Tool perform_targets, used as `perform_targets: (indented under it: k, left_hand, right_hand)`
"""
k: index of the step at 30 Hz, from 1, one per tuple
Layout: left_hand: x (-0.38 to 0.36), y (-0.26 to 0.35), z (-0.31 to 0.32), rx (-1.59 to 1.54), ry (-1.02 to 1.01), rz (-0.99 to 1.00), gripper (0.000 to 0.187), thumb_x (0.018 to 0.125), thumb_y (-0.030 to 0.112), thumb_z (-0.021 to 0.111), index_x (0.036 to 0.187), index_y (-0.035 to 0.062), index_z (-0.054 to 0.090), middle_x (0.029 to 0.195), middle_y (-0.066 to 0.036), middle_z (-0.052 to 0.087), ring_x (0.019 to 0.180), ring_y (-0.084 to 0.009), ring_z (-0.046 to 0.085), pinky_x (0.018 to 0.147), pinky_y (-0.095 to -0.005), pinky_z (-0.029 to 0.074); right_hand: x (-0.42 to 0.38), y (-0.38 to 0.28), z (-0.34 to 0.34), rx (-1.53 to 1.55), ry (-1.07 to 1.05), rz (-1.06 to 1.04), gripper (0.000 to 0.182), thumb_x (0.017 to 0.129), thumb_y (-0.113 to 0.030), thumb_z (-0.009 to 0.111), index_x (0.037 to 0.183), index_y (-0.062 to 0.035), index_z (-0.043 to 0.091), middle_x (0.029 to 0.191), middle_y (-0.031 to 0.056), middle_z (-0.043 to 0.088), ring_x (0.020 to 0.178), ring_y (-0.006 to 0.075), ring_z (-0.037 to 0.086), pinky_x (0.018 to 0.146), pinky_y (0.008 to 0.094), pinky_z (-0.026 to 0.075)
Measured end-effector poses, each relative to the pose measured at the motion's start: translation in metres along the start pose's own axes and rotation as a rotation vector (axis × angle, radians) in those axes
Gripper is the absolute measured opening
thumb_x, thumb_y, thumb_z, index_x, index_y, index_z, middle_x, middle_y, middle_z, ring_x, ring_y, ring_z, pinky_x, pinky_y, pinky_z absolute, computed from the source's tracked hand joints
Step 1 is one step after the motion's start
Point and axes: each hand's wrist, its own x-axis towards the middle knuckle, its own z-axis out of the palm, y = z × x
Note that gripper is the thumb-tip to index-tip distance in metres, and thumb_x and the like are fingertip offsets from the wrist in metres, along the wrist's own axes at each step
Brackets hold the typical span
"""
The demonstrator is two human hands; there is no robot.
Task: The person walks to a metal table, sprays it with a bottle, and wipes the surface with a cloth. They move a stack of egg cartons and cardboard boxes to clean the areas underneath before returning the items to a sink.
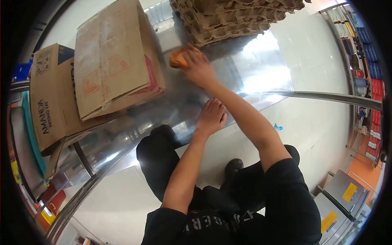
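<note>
My right hand (199, 68) reaches out over the shiny metal table (183, 96), closed on an orange cloth (178, 58) that it presses to the surface. Beside the cloth on the left stands a large cardboard box (108, 61). Just beyond it is a stack of brown egg trays (237, 20). Nearer to me, my left hand (211, 116) lies on the table's near edge with its fingers laid down on the metal, holding nothing.
A second carton (49, 98), printed "AMANDA", stands at the far left. A metal rail (339, 98) runs from the table's right corner. Stocked shelves (367, 65) line the right side. Grey cases with yellow labels (349, 192) sit at lower right. A blue scrap (278, 127) lies on the floor.
</note>
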Motion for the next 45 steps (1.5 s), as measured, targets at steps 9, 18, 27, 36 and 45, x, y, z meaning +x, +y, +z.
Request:
perform_targets:
  k: [9,18,27,36,45]
  left_hand:
    - [-0.001,0.005,-0.005,0.015,-0.008,-0.006,0.037,0.078,0.018,0.064,0.11,0.0023,0.054,0.116,-0.016,0.048,0.123,-0.0319,0.043,0.108,-0.0446,0.034]
    - [-0.005,-0.003,0.001,0.068,-0.029,0.019,0.037,0.082,0.023,0.06,0.113,0.0029,0.053,0.114,-0.016,0.049,0.123,-0.0334,0.043,0.107,-0.0464,0.033]
    - [0.001,0.002,0.001,0.04,0.046,0.08,0.035,0.073,0.002,0.063,0.107,0.0014,0.054,0.112,-0.014,0.048,0.12,-0.036,0.046,0.1,-0.0453,0.042]
    - [0.003,0.005,-0.003,0.097,0.014,0.072,0.033,0.075,0.005,0.061,0.107,0.0037,0.053,0.114,-0.014,0.046,0.121,-0.0352,0.045,0.102,-0.0451,0.04]
    - [-0.017,0.006,-0.002,0.091,-0.014,0.049,0.036,0.08,0.008,0.061,0.115,0.002,0.053,0.127,-0.015,0.047,0.128,-0.0328,0.041,0.105,-0.0462,0.037]
  right_hand:
    - [-0.066,0.201,-0.089,-0.421,0.224,0.445,0.045,0.091,-0.035,0.05,0.129,-0.0112,0.05,0.127,0.0149,0.052,0.125,0.0346,0.044,0.103,0.0614,0.029]
    - [-0.059,0.01,0.007,0.112,0.064,0.072,0.056,0.083,-0.023,0.061,0.132,0.0017,0.046,0.143,0.0238,0.036,0.136,0.0421,0.026,0.106,0.0459,0.035]
    - [-0.09,0.092,-0.085,-0.011,0.142,0.082,0.048,0.079,-0.021,0.064,0.123,-0.0051,0.052,0.123,0.0177,0.055,0.111,0.0336,0.054,0.094,0.0399,0.044]
    - [-0.19,0.256,-0.174,-0.546,0.038,0.858,0.037,0.087,-0.022,0.052,0.118,-0.0009,0.053,0.098,0.0246,0.062,0.09,0.0376,0.062,0.075,0.0459,0.051]
    - [-0.149,0.074,-0.106,-0.006,-0.069,0.171,0.029,0.075,-0.021,0.064,0.098,-0.0042,0.058,0.101,0.0188,0.06,0.092,0.0365,0.06,0.076,0.0465,0.048]
